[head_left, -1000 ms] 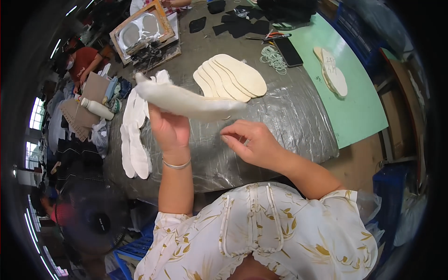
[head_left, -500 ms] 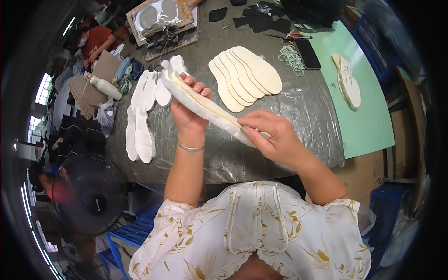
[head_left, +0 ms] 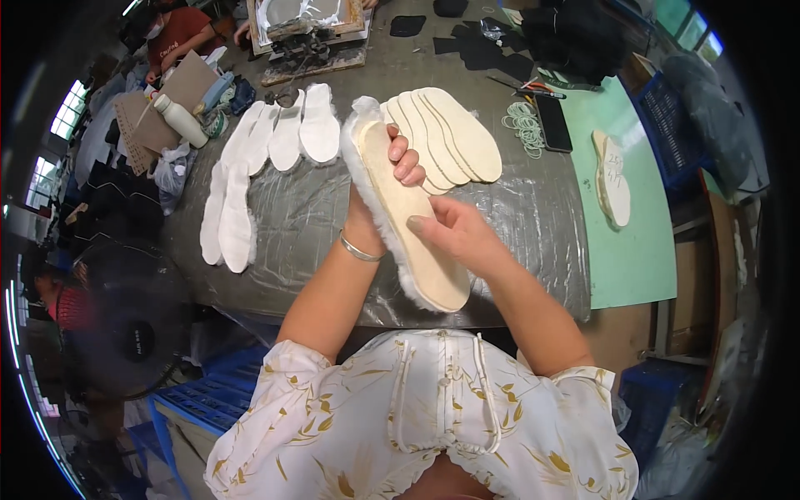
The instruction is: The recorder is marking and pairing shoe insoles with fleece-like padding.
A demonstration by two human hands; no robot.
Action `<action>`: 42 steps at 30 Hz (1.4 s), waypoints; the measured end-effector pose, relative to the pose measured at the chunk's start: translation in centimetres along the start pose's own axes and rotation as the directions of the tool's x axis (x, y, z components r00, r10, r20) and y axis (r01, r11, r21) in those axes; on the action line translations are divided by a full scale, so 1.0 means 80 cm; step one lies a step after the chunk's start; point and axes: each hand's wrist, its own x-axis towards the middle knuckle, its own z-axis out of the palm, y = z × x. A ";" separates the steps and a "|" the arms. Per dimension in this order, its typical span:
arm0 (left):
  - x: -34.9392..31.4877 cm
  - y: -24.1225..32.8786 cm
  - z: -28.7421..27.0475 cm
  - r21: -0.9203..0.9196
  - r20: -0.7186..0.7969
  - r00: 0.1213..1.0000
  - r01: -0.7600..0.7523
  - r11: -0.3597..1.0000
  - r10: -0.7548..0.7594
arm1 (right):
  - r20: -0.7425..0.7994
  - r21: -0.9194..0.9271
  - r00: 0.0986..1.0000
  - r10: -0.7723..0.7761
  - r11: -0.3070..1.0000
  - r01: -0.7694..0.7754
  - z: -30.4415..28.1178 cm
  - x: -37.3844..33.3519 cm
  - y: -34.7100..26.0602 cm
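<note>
In front of my chest I hold a fleecy insole (head_left: pixel 410 225), its smooth cream face up and white fluff showing along its left edge. My left hand (head_left: pixel 402 162) wraps round its upper part from beneath, fingertips curled over the right edge. At the insole's middle, my right hand (head_left: pixel 458 233) grips the right edge, thumb on the cream face and fingers partly hidden beneath. Behind my hands lies a fanned stack of cream insoles (head_left: pixel 467 137). White fleecy insoles (head_left: pixel 237 221) are laid out in a curved row on the left of the table.
A dark plastic-covered table (head_left: pixel 533 242) spans the middle. To the right are a phone (head_left: pixel 552 122), a loop of pale cord (head_left: pixel 523 129), and a green board (head_left: pixel 642 258) bearing a marked insole (head_left: pixel 614 179). A white bottle (head_left: pixel 179 121), a fan (head_left: pixel 133 325) and a co-worker (head_left: pixel 179 37) are at left.
The insole has turned from edge-on and slanting to a steeper angle, its cream face now showing broadly. My right hand has moved left along it, closer to my left hand.
</note>
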 end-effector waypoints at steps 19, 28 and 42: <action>-0.044 -0.003 0.021 0.568 -0.205 0.978 0.146 0.810 -0.033 | -0.037 0.118 0.981 0.192 0.975 -0.186 0.004 -0.013 0.021; -0.049 -0.002 -0.021 0.457 -0.293 0.947 0.257 0.852 -0.128 | 0.185 0.435 0.956 0.229 0.853 -0.288 -0.001 -0.001 0.030; -0.079 -0.023 -0.052 0.341 -0.278 0.944 -0.077 0.937 0.179 | -0.134 -0.400 0.928 -0.347 0.876 0.269 -0.024 -0.011 -0.012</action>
